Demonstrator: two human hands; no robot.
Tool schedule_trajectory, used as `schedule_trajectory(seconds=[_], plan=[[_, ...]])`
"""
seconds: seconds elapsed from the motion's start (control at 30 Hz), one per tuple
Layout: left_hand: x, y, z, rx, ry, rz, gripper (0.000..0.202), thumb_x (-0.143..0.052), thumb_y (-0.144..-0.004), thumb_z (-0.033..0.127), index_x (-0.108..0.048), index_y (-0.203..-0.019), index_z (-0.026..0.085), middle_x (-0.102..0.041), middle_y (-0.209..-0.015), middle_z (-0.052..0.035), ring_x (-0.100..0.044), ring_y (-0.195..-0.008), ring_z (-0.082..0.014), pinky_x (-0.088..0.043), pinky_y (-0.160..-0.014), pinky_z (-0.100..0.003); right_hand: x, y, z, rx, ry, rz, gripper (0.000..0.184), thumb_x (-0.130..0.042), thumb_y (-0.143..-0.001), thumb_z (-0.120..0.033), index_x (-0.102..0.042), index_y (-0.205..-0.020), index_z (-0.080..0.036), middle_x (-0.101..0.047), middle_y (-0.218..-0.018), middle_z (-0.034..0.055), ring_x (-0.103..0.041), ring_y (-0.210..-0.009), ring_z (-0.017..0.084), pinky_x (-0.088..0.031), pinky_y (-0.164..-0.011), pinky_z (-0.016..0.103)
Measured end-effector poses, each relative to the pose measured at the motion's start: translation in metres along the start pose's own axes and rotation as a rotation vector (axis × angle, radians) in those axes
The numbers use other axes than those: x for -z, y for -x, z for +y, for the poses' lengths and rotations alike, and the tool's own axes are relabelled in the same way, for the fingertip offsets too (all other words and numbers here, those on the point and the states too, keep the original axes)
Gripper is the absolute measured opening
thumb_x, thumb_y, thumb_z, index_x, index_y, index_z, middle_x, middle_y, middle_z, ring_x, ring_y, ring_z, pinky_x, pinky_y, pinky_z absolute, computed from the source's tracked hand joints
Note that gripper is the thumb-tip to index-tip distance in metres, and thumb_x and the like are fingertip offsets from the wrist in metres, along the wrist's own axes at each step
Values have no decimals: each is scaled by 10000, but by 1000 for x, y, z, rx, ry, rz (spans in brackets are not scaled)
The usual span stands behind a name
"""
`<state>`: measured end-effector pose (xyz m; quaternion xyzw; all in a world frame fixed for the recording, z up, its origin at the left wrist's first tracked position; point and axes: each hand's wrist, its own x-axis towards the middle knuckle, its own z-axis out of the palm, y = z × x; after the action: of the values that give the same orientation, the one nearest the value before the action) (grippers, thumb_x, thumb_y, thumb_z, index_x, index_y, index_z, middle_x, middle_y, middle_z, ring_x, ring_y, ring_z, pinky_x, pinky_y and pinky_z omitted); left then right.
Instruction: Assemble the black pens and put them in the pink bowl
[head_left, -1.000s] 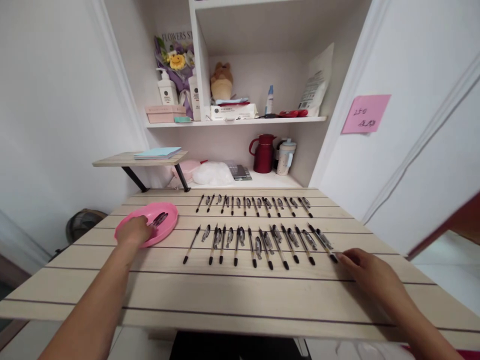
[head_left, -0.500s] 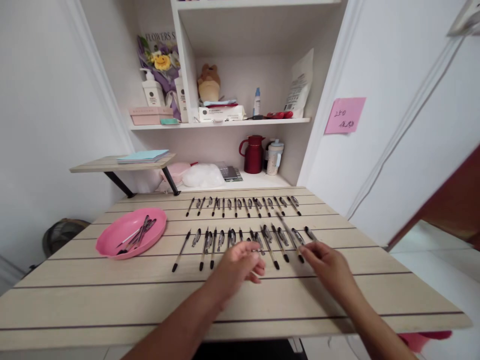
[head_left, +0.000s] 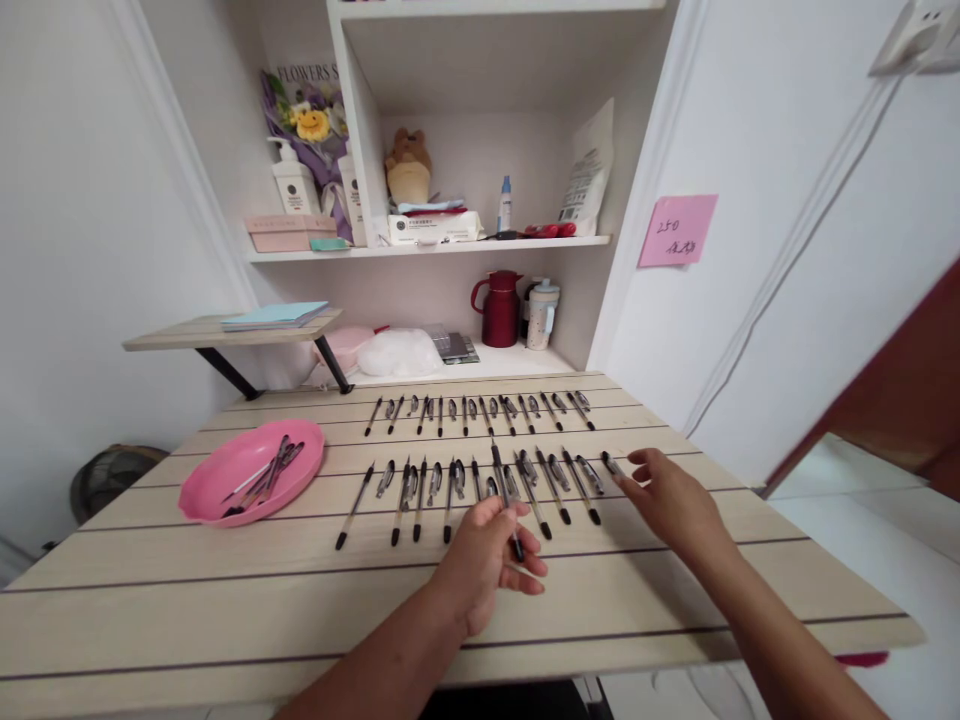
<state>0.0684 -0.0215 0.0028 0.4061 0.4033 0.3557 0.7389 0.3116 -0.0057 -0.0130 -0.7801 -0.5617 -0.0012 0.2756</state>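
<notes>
Slatted table (head_left: 187,625) | left hand (head_left: 480,565) pinches uncapped pen (head_left: 500,472) | right hand (head_left: 679,503) half-open at cap (head_left: 612,464)

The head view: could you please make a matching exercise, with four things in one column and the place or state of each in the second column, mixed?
1. Left hand
2. Right hand
3. Pink dish
4. Red jug

A. On the lower shelf, beside a pale cup
B. Holding a pen
C. On the tabletop, with slim items inside
D. Close to the rightmost cap

Pairs: 1-B, 2-D, 3-C, 4-A
</notes>
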Motion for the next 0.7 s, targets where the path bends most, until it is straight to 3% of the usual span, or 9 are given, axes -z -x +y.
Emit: schedule_trajectory(seconds=[0.2,0.37,0.43,0.5,0.6,0.7], plan=[[2,5,-8,2,-27,-39,175,-389,-761,251,-481,-872,152,-468,-626,27,-461,-450,-84,-416,-421,-231,-29,-19,24,23,213,-75,416,-457,-769,-242,-457,-1154,-83,-639,-984,181,-604,-880,282,-403,-652,330],[4,10,-8,13,-133,-58,168,-379,-748,220,-489,-853,149,-462,-589,35,-317,-370,-43,-212,-348,-175,-28,-13,35,-32,170,-69,392,-430,-754,-178,-515,-1124,-75,-663,-892,183,-616,-817,290,-404,-631,342],[6,11,-8,6,-198,-76,180,-384,-779,260,-502,-851,145,-458,-573,40,-268,-367,-33,-153,-365,-184,-20,-8,34,-76,22,-67,354,-450,-748,-221,-580,-1058,-111,-674,-820,146,-619,-760,276,-410,-625,344],[7,12,-10,-19,-272,-99,237,-386,-811,332,-520,-848,140,-454,-554,43,-249,-383,-34,-140,-393,-194,-12,-1,25,-134,-271,-92,309,-482,-740,-290,-634,-971,-151,-665,-710,91,-608,-676,241,-417,-595,330],[6,12,-14,-75,-358,-123,292,-396,-825,383,-545,-832,133,-451,-528,43,-278,-429,-49,-184,-441,-201,2,13,-4,-193,-832,-152,294,-593,-688,-368,-654,-899,-172,-630,-635,39,-561,-596,178,-411,-548,291],[3,12,-16,-93,-401,-126,278,-400,-826,366,-555,-819,135,-458,-519,40,-301,-456,-63,-205,-469,-210,16,24,-37,-190,-1161,-203,301,-703,-614,-359,-655,-837,-163,-618,-651,30,-522,-575,137,-397,-527,265]])
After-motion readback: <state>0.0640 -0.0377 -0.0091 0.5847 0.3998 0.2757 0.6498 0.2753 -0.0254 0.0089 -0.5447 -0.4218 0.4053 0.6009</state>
